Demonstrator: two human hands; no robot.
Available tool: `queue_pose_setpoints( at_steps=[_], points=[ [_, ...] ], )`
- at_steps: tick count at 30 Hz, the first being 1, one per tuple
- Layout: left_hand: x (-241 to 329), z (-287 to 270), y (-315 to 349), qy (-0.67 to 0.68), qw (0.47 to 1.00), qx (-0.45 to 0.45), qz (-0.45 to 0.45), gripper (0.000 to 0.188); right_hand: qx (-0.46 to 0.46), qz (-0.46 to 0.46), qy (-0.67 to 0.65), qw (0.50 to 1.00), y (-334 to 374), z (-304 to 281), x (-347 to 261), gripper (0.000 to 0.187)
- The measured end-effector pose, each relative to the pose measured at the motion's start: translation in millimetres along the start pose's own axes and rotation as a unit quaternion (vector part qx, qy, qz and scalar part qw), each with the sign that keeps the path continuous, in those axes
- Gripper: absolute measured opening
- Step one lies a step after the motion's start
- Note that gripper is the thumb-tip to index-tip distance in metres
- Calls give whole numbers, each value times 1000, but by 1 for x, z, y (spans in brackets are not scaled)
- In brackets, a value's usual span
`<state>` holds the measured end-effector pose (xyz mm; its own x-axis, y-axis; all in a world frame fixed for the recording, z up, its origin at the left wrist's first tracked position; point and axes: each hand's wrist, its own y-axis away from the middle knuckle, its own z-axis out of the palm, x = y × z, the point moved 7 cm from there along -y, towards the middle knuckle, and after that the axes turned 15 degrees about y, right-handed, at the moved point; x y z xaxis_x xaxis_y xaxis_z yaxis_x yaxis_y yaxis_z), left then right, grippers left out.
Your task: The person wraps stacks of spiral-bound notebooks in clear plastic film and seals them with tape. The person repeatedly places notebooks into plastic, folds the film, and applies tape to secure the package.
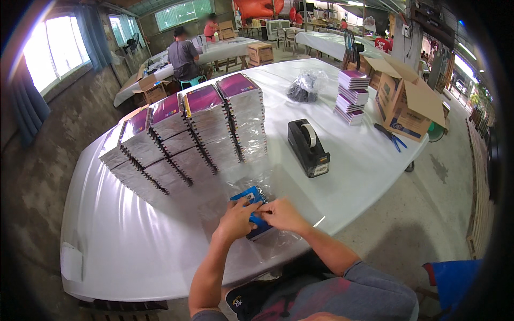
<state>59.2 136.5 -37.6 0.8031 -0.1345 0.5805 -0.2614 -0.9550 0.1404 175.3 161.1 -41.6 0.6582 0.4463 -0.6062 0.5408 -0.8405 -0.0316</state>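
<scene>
Where fingers [251,207] rest, blue notebook [259,230] directly beneath, over white table [128,241].

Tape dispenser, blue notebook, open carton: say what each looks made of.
Dispenser: probably hard plastic, semi-gloss black, judging by its moulded shape.
Notebook: likely smooth card cover, going by its flat blue face; partly hidden, so uncertain.
Carton: apparently cardboard, matt brown, with stiff flaps.
</scene>
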Motion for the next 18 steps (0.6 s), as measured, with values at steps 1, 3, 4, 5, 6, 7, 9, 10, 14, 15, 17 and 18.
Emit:
queue_pose_setpoints(
  at_steps=[1,3,4,5,6,7,9,10,14,15,17,18],
  points=[
    [1,-1,0,6,1000,9,-1,81,-39,1,-3,999,2,1,-3,24],
    [4,-2,-1,18,999,26,1,80,71,-99,29,992,14,-8,-11,35],
    [5,-3,0,24,999,29,2,80,124,-150,42,980,23,-9,-16,41],
    [5,-4,2,30,999,32,2,80,120,-147,51,980,27,-4,-14,45],
    [7,-4,2,38,999,31,7,80,117,-140,63,981,31,0,-12,49],
    [8,-5,2,62,998,31,5,79,114,-133,75,982,33,1,-10,54],
    [9,-8,6,111,993,35,-3,79,4,-146,-7,989,37,8,-16,47],
    [7,-7,8,111,993,45,19,79,-54,-156,-47,985,39,10,-25,43],
    [-2,-8,13,125,990,56,18,78,-72,-144,-237,958,15,-27,-12,34],
    [2,-7,10,133,990,48,3,77,22,-91,-243,966,-13,-31,23,37],
    [6,-7,8,142,989,38,-6,77,86,-5,-231,969,-51,-20,69,43],
    [6,-9,7,142,989,35,-11,77,56,25,-217,974,-66,-5,76,46]
  ],
)
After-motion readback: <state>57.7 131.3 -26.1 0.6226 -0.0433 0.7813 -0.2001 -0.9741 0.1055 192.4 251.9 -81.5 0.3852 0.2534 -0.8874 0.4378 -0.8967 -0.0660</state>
